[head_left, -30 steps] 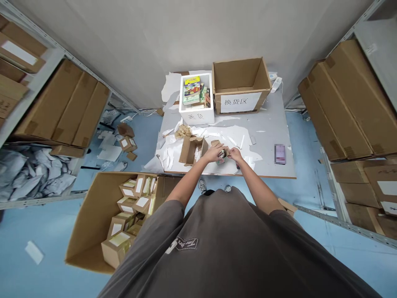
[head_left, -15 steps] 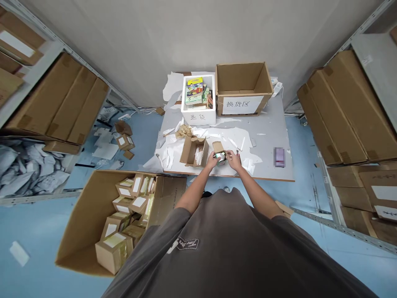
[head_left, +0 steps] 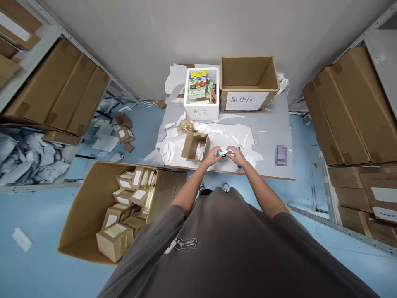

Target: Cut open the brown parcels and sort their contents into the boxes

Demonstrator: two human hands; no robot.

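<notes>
Near the front edge of the table, a small green-and-white box (head_left: pixel 223 153) is between my two hands. My left hand (head_left: pixel 212 156) grips its left side, fingers closed against it. On the other side my right hand (head_left: pixel 237 156) pinches the right part with thumb and fingers. Much of the box is covered by my fingers, and its print is too small to read. Just left of my left hand, an open brown carton (head_left: pixel 196 147) stands with its flaps up and something pale inside. A small dark item lies partly hidden by my right hand.
Behind are a white foam box (head_left: pixel 201 111) holding several packets and a large open cardboard box (head_left: pixel 245 101). Crumpled brown paper (head_left: pixel 185 126) and white scraps litter the table (head_left: pixel 269 124). A phone-like purple item (head_left: pixel 281 155) lies right. A big carton (head_left: pixel 77 231) of parcels stands left.
The brown flap that stood up from the small box no longer shows, and a pale face is on top. My hands have shifted slightly, and the camera view has moved a little.
</notes>
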